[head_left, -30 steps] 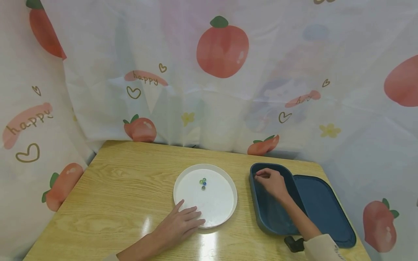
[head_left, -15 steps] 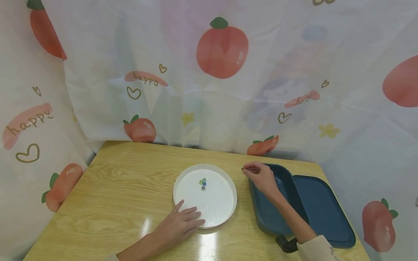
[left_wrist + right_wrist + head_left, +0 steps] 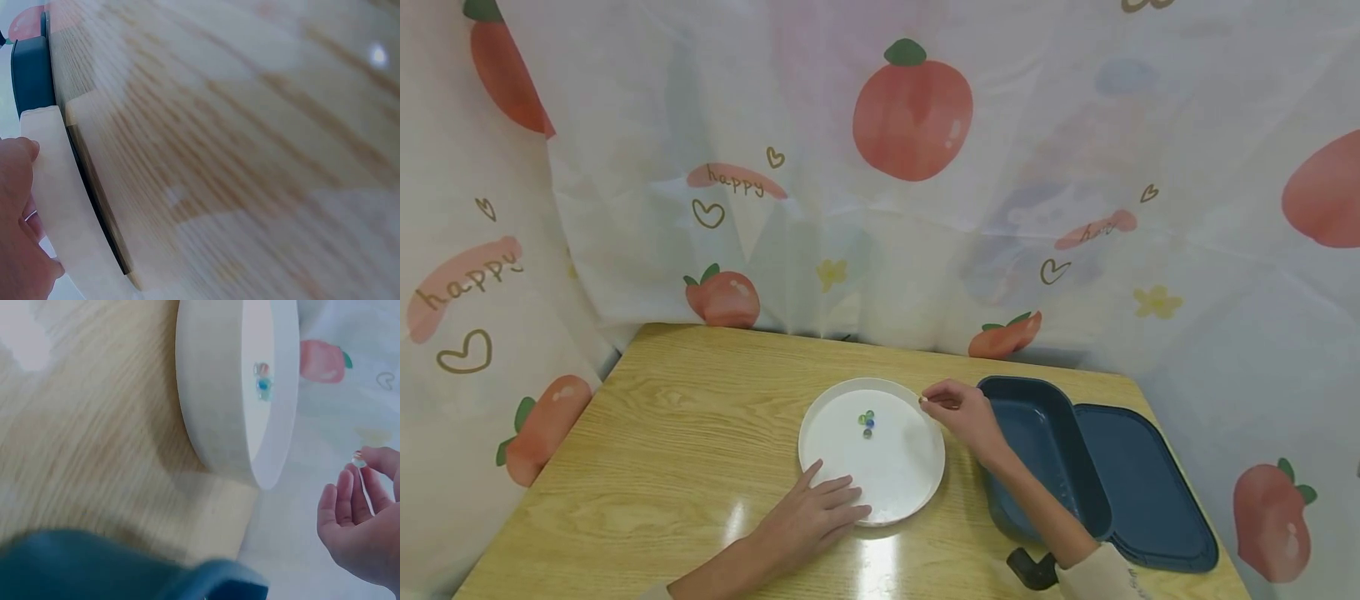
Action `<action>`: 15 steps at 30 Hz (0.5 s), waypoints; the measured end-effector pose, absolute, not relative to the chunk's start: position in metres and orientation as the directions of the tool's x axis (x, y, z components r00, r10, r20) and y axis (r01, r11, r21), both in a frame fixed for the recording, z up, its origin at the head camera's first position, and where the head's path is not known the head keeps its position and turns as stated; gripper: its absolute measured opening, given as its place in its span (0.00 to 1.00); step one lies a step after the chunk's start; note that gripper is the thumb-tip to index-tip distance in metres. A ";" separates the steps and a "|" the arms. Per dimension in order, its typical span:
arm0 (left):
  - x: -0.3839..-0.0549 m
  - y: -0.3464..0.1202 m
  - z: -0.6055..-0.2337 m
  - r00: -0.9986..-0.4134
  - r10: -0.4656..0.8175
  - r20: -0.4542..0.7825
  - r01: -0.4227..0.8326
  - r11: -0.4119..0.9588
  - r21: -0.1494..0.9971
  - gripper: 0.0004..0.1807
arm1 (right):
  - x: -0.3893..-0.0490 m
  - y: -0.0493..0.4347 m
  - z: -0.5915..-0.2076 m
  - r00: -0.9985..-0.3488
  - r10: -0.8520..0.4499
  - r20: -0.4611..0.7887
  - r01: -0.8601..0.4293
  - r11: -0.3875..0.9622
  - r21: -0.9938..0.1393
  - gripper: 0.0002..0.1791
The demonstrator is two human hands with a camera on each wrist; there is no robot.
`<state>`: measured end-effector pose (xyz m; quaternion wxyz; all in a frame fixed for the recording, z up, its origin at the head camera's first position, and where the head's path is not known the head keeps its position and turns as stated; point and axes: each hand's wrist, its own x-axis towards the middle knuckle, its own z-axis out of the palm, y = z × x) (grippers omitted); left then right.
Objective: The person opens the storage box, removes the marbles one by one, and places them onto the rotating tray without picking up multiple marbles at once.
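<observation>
A round white tray (image 3: 910,492) with a low rim stands mid-table, and several glass marbles (image 3: 868,423) lie grouped on its floor. Over the tray's near left rim rests my left hand (image 3: 808,512), fingers spread; the left wrist view shows its fingers (image 3: 25,150) at the rim. My right hand (image 3: 968,417) is at the tray's right rim, raised above it. Between thumb and fingertips it pinches one clear marble (image 3: 358,459) with a coloured streak, seen best in the right wrist view.
Right of the tray stands a deep dark blue box (image 3: 1037,433), under my right forearm. Its flat blue lid (image 3: 1150,483) lies beside it, near the table's right edge. A fruit-printed curtain (image 3: 910,250) hangs behind the wooden table (image 3: 700,417).
My right hand has moved left out of the blue box to the tray's right rim, carrying the marble. The left hand and the grouped marbles have stayed in place.
</observation>
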<state>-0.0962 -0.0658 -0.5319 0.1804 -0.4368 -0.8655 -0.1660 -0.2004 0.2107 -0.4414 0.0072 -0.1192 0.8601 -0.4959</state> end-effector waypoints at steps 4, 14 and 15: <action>-0.096 -0.066 -0.531 -0.554 0.696 0.457 0.816 0.562 0.133 0.16 | -0.201 0.202 -0.448 -0.972 -0.216 0.092 -0.187 0.476 -0.859 0.09; -0.096 -0.065 -0.532 -0.557 0.695 0.455 0.815 0.563 0.136 0.15 | -0.204 0.184 -0.466 -0.977 -0.200 0.068 -0.159 0.484 -0.860 0.05; -0.096 -0.065 -0.532 -0.557 0.695 0.454 0.814 0.564 0.135 0.15 | -0.204 0.182 -0.468 -0.977 -0.202 0.067 -0.159 0.481 -0.862 0.05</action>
